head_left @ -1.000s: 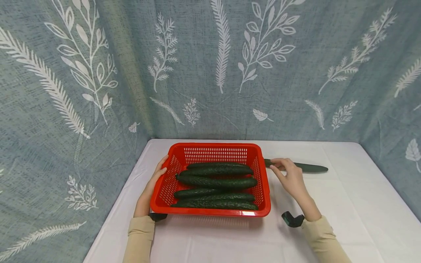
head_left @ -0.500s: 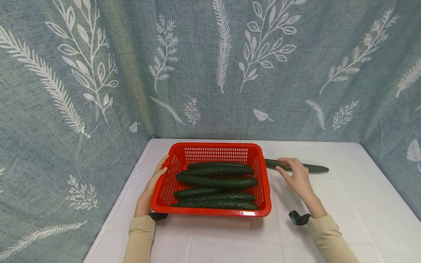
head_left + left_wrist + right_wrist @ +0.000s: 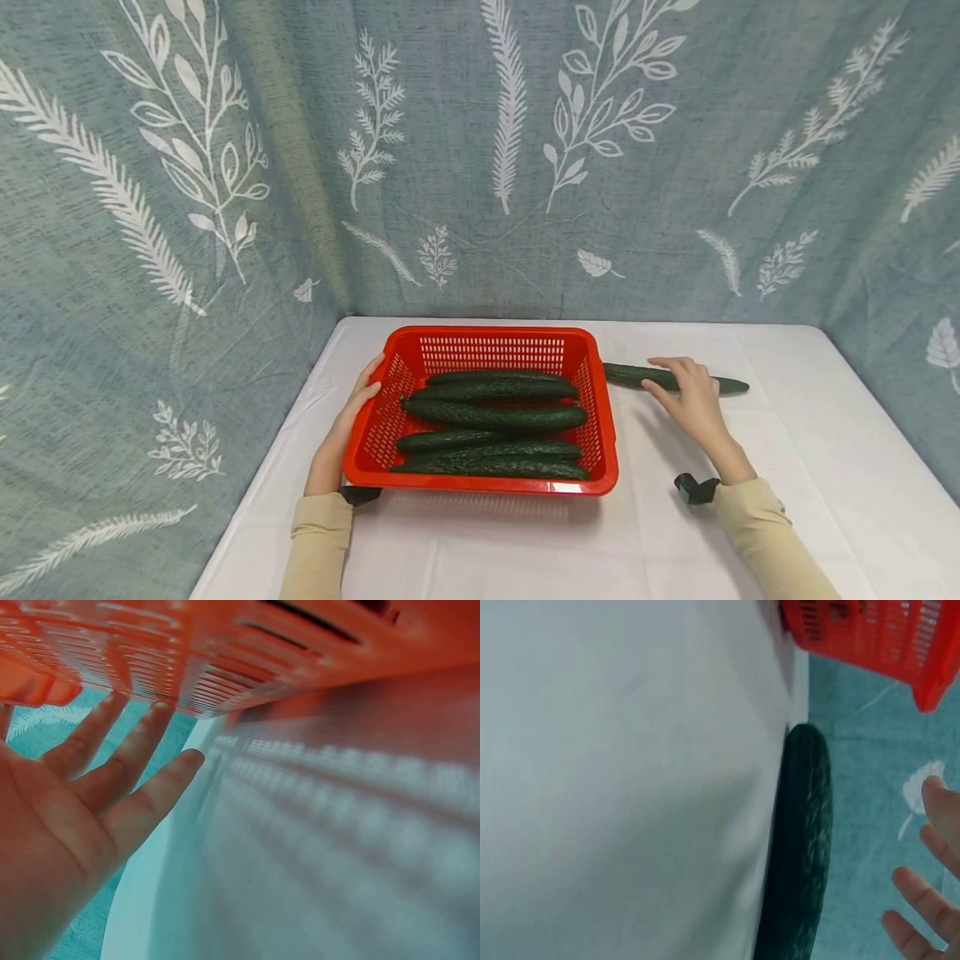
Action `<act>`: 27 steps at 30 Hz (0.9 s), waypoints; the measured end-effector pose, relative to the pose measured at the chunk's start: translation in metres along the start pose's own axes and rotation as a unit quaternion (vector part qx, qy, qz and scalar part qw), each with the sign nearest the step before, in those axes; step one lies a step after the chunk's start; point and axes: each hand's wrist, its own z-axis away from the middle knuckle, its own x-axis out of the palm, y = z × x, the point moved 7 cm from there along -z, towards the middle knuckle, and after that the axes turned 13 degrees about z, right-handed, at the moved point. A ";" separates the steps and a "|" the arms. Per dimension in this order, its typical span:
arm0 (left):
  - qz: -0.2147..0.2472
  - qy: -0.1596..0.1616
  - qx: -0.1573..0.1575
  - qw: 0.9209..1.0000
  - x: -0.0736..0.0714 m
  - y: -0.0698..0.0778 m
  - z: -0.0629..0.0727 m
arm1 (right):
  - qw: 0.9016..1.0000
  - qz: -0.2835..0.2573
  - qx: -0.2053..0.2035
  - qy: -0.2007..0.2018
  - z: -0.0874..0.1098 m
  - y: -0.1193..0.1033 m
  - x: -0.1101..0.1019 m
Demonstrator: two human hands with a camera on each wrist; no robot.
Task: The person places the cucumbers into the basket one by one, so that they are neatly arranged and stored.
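A red plastic basket (image 3: 480, 482) with slotted sides holds several dark green cucumbers (image 3: 495, 415) lying crosswise. My left hand (image 3: 348, 417) rests against the basket's left side; in the left wrist view its fingers (image 3: 139, 750) stretch out straight beneath the slotted wall. To the right of the basket, a single long cucumber (image 3: 628, 375) lies on the table. Over that cucumber hovers my right hand (image 3: 692, 407), fingers spread and holding nothing. The right wrist view shows the cucumber (image 3: 799, 840) apart from the fingertips (image 3: 911, 885).
A white cloth covers the table (image 3: 795, 467). Behind and to the sides hangs a blue-green curtain (image 3: 465, 167) with white leaf patterns. A small black wrist device (image 3: 696, 489) sits at the right wrist.
My right hand has moved to the right along the loose cucumber, away from the basket. The left hand, the basket and the cucumbers stay where they were.
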 end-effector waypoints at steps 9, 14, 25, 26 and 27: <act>-0.018 0.055 -0.049 0.997 0.043 0.023 0.001 | 1.000 0.007 0.011 -0.028 -0.006 0.020 0.001; -0.064 0.120 -0.114 0.984 0.112 0.060 0.004 | 0.998 0.010 0.015 -0.052 -0.009 0.029 0.003; -0.081 0.167 -0.171 0.968 0.131 0.076 0.007 | 0.995 0.013 0.019 -0.095 -0.011 0.042 0.007; -0.083 0.171 -0.170 0.967 0.130 0.076 0.007 | 0.995 0.011 0.020 -0.100 -0.012 0.043 0.008; -0.086 0.170 -0.165 0.968 0.129 0.076 0.007 | 0.994 0.007 0.021 -0.106 -0.012 0.046 0.009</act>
